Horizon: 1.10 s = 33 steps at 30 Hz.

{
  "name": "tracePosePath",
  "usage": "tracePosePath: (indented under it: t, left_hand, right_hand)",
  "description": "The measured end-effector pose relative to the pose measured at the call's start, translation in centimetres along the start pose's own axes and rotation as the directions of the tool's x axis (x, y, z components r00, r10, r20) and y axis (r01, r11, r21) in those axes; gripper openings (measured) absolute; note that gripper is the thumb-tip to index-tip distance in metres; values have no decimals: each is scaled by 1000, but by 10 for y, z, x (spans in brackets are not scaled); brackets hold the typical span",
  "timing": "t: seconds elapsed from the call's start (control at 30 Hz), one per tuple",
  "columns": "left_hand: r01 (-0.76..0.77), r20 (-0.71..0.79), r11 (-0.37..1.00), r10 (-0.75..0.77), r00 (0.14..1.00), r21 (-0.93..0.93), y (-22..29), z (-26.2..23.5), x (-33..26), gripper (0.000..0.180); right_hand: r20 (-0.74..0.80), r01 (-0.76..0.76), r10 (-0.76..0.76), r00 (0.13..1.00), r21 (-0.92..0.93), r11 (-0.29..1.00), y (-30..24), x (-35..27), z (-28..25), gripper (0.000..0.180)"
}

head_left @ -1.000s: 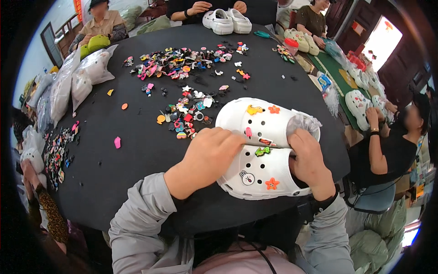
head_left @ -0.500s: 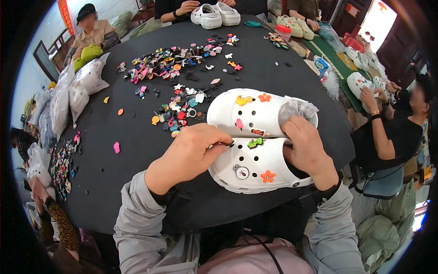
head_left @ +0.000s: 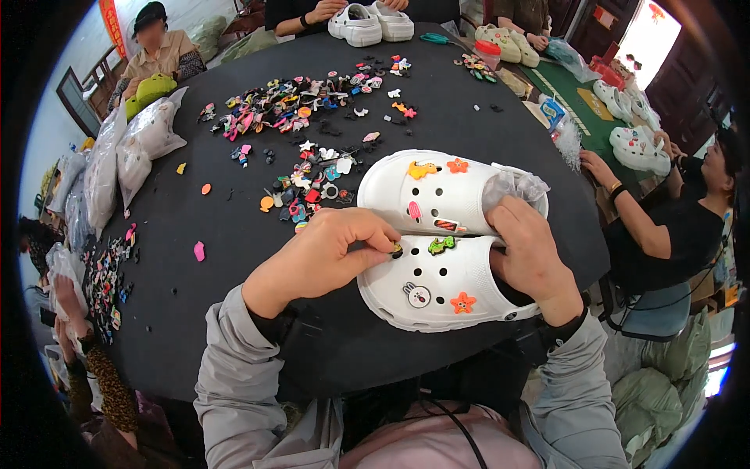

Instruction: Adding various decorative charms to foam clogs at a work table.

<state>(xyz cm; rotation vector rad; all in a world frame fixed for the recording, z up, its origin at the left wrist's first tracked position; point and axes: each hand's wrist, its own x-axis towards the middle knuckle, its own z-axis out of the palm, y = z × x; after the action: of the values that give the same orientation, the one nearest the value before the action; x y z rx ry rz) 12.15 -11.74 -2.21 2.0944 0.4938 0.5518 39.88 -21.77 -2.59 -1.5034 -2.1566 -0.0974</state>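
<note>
A white foam clog (head_left: 462, 275) lies before me, toe to the left. It bears a green dinosaur charm (head_left: 442, 246), a rabbit-face charm (head_left: 417, 295) and an orange starfish charm (head_left: 463, 303). My left hand (head_left: 324, 252) pinches a small shoe charm (head_left: 397, 250), yellowish and dark, at a hole near this clog's toe; fingers hide most of it. The fingers of my right hand (head_left: 535, 254) reach into the same clog's opening and grip it, partly hidden inside. Alongside, on the far side, sits a second white clog (head_left: 469, 194) with several charms and clear plastic (head_left: 517, 187) in its opening.
Loose charms (head_left: 289, 105) lie heaped across the black table (head_left: 234, 313), with a closer cluster (head_left: 312, 184) left of the clogs. Bagged shoes (head_left: 148, 144) line the left edge. Co-workers handle other clogs around the table; at right stands a green-topped table (head_left: 598, 144).
My left hand has pressed in slightly at the toe hole, where a yellowish bit of charm now shows. Both clogs shifted slightly right. The co-worker at right has lowered one hand from a clog.
</note>
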Motion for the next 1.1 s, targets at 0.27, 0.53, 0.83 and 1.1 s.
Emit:
tracePosePath:
  t: [0.27, 0.53, 0.83, 1.1]
  left_hand:
    - [4, -157, 1000, -9, 988, -31, 5, 18, 6, 7]
    - [-144, -68, 942, 173, 983, 303, 22, 18, 19, 5]
    - [-122, 26, 736, 140, 990, 665, 34, 30, 27, 6]
    - [-214, 84, 742, 209, 974, 635, 42, 26, 26, 11]
  right_hand:
    - [-19, 16, -15, 1000, 28, 999, 3, 1, 1, 37]
    - [-19, 12, -12, 1000, 30, 999, 3, -2, 1, 38]
    - [-41, 21, -19, 999, 51, 998, 2, 0, 3, 36]
    - [-33, 18, -16, 999, 68, 998, 6, -1, 1, 34]
